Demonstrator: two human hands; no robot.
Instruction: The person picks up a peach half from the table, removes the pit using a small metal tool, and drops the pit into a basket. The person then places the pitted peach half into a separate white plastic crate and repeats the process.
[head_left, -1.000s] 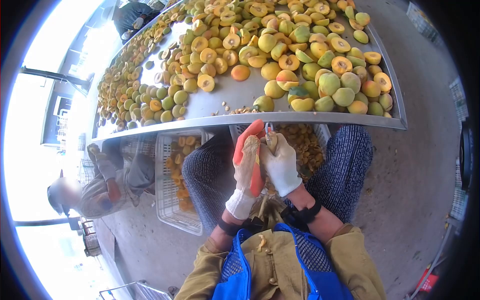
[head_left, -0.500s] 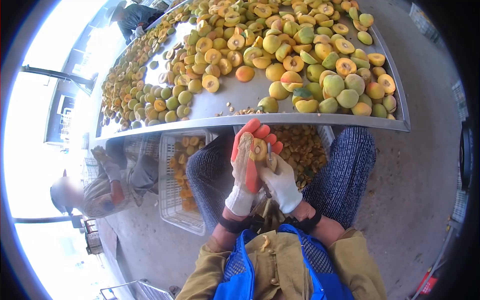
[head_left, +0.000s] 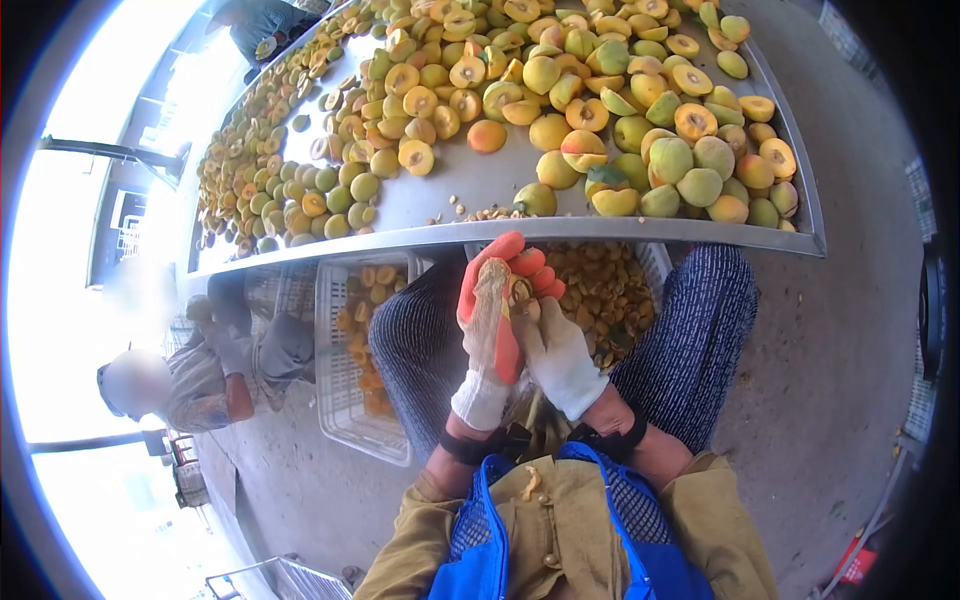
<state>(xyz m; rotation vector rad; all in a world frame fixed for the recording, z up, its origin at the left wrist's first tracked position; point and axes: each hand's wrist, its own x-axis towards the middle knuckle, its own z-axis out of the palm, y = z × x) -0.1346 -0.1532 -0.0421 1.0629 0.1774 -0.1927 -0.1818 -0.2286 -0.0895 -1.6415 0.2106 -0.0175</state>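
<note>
My left hand (head_left: 493, 315), in a white glove with a red-orange coated palm, is closed around a peach half (head_left: 518, 291) just below the table's front edge. The fruit's cut face is mostly covered by my fingers. My right hand (head_left: 560, 355), in a whitish glove, presses against it, closed on a small metal pitting tool that is largely hidden at the cut face. Below my hands, between my knees, a crate holds many peach pieces (head_left: 605, 300).
A metal table (head_left: 450, 190) in front bears a heap of whole and halved peaches (head_left: 590, 115), with pit scraps near its edge. A white crate (head_left: 365, 440) with peach halves stands left of my knee. Co-workers sit at the left (head_left: 215, 385) and far left.
My right hand has turned and moved slightly in toward the peach half, and the metal tool now shows less. The left hand keeps its hold. The camera view has shifted slightly.
</note>
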